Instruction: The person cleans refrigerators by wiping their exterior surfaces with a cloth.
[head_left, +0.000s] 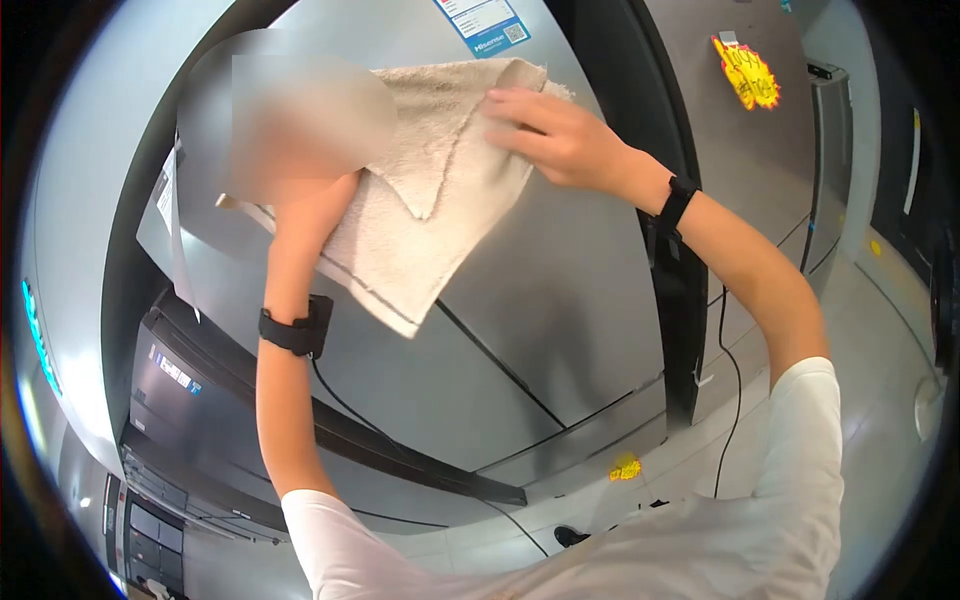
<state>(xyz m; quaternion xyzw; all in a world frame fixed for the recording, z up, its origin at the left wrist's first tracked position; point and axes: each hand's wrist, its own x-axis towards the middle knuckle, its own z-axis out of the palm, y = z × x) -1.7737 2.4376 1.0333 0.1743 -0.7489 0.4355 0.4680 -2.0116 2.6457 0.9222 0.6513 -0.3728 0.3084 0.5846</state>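
Note:
A cream cloth [430, 200] with a dark stripe near its edge hangs partly folded in front of a grey appliance door [560, 300]. My right hand [555, 135] is at the cloth's upper right corner, its fingers bent over the fabric and the thumb side hidden. On the left, my left hand [315, 190] is at the cloth's other side; a blurred patch covers its fingers, so its grip does not show. Black bands with cables circle both wrists.
A blue and white label [485, 25] is on the door's top. Yellow starburst tags lie on the neighbouring grey appliance [690, 60] and near the floor. Dark door frames flank the door. A dark appliance [190, 390] stands lower left. Cables hang from both wrists.

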